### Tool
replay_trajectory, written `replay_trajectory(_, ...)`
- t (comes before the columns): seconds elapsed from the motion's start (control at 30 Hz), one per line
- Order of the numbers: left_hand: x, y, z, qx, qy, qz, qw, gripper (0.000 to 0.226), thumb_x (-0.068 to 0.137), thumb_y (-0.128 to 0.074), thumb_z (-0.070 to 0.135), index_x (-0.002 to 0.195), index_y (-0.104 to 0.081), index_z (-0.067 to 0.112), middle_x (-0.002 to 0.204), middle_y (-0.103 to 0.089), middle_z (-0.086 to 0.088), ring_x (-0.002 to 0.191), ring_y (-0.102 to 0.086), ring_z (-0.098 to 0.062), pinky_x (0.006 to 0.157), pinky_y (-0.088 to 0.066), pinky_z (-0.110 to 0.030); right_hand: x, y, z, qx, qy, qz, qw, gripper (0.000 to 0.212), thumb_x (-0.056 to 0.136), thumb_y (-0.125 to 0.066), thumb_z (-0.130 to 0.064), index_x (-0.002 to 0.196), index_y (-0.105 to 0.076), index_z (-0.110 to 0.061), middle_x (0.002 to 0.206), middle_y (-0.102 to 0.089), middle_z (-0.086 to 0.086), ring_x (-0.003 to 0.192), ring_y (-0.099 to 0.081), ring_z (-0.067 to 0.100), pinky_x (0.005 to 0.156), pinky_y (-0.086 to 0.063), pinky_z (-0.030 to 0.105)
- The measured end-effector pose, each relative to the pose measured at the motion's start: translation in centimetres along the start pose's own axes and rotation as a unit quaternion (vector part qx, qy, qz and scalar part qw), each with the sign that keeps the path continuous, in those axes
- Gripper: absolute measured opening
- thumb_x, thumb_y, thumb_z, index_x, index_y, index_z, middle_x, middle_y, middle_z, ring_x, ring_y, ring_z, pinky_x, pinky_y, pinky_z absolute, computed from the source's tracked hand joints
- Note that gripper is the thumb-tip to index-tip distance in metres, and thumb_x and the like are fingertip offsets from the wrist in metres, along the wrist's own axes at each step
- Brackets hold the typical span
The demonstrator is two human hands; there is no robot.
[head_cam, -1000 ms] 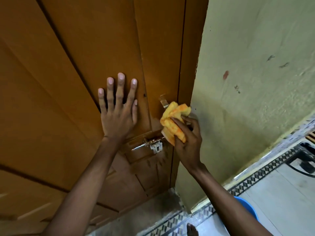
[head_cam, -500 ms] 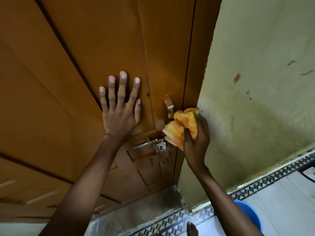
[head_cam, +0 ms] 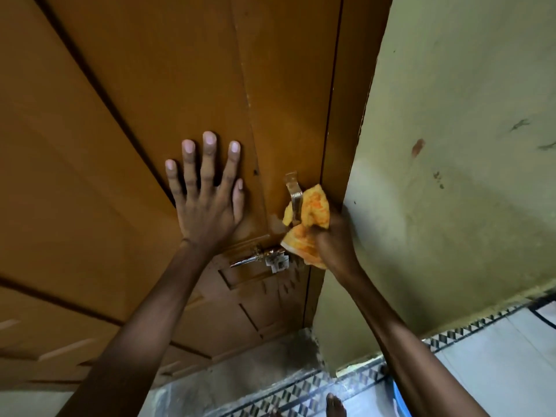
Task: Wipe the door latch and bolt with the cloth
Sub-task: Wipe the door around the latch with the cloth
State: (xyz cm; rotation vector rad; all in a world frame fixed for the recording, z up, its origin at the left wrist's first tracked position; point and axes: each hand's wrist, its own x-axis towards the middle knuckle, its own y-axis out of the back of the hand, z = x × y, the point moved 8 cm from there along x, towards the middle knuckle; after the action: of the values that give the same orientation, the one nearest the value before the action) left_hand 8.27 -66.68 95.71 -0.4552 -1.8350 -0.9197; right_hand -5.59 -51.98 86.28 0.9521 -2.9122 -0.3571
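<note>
L hand (head_cam: 207,203) lies flat on the brown door (head_cam: 150,85), fingers spread, palm pressed to the wood – holding nothing. R hand (head_cam: 332,239) is fisted round the orange-yellow cloth (head_cam: 313,218), which bunches out above and below the fist, near the door's edge by the green wall (head_cam: 451,145). Cloth touches the metal latch (head_cam: 294,195), which stands just left of it. The bolt (head_cam: 258,258) w/ its white bracket sits lower – under the L wrist, just left of the cloth's bottom fold.
</note>
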Motion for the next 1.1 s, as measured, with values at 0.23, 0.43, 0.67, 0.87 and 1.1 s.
replay_trajectory(0.23, 0.1, 0.1, 0.2, 0.002, 0.003, 0.008, 1.0, 0.065, 0.102, -0.04, 0.039, 0.158, -0.012, 0.026, 0.165, 0.011, -0.003, 0.152, 0.01, -0.025, 0.123, 0.001, -0.049, 1.4, 0.6, -1.8, 0.124, -0.168, -0.093, 0.974, 0.044, 0.079, -0.042, 0.015, 0.107, -0.065, -0.011, 0.103, -0.067, 0.013, 0.094, -0.064, 0.026, 0.071, -0.056, 0.036)
replay_trajectory(0.43, 0.0, -0.2, 0.1, 0.011, 0.005, 0.017, 1.0, 0.066, 0.101, -0.039, 0.041, 0.159, -0.011, 0.026, 0.165, 0.011, -0.003, 0.152, 0.01, -0.026, 0.123, 0.002, -0.049, 1.2, -0.1, -1.0, -0.03, -0.04, -0.012, 0.999, 0.024, 0.092, -0.05, -0.004, 0.104, -0.069, -0.014, 0.101, -0.07, 0.006, 0.092, -0.066, 0.02, 0.077, -0.055, 0.033)
replay_trajectory(0.67, -0.2, -0.1, 0.2, 0.004, 0.005, 0.015, 1.0, 0.065, 0.101, -0.041, 0.041, 0.159, -0.013, 0.026, 0.165, 0.01, -0.003, 0.152, 0.009, -0.025, 0.123, 0.001, -0.049, 1.2, 0.2, -1.2, -0.41, 0.109, 0.013, 0.905, 0.048, 0.083, -0.072, -0.019, 0.129, -0.059, -0.013, 0.138, -0.054, 0.004, 0.132, -0.039, 0.032, 0.109, -0.036, 0.047)
replay_trajectory(0.87, 0.0, 0.0, 0.1, -0.001, 0.003, 0.016, 1.0, 0.063, 0.102, -0.042, 0.04, 0.158, -0.018, 0.026, 0.165, 0.008, -0.003, 0.153, 0.007, -0.025, 0.123, 0.0, -0.049, 0.1, 1.0, -2.5, -0.537, 0.115, 0.065, 0.833, 0.029, 0.087, -0.067, -0.013, 0.115, -0.069, -0.013, 0.129, -0.061, 0.006, 0.126, -0.045, 0.038, 0.097, -0.049, 0.047)
replay_trajectory(1.1, -0.1, 0.3, 0.0, -0.019, 0.008, 0.019, 1.0, 0.063, 0.101, -0.046, 0.039, 0.157, -0.022, 0.026, 0.166, 0.007, -0.001, 0.153, 0.006, -0.024, 0.123, -0.001, -0.048, -3.0, 3.3, -2.2, -0.235, 0.079, 0.189, 0.95, 0.03, 0.087, -0.058, -0.016, 0.115, -0.068, -0.013, 0.113, -0.068, 0.008, 0.106, -0.062, 0.024, 0.093, -0.052, 0.039)
